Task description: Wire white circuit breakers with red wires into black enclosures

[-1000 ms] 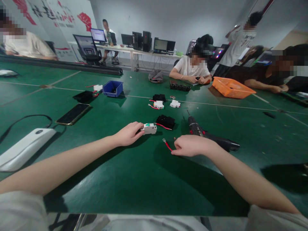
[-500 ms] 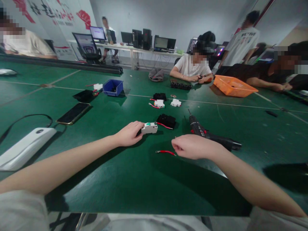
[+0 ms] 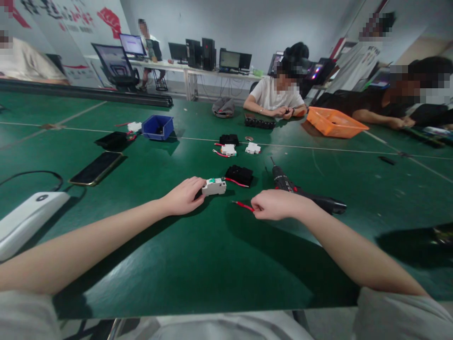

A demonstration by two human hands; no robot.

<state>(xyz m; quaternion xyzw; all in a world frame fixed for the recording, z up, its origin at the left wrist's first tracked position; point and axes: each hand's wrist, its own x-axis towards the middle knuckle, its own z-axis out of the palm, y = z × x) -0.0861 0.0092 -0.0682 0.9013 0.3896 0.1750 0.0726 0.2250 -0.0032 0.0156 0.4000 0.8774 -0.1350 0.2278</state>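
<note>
1. The white circuit breaker [image 3: 213, 187] is steadied on the green surface [image 3: 198, 264] by the left hand [image 3: 184, 196], fingers closed against its near end.
2. A short red wire [image 3: 242, 205] is pinched at one end by the right hand [image 3: 274, 205], its free end pointing toward the breaker.
3. The wire is judged light and limp, best gripped near its terminal; the breaker looks rigid and light.
4. An electric screwdriver [image 3: 300, 191] lies just beyond the right hand.
</note>
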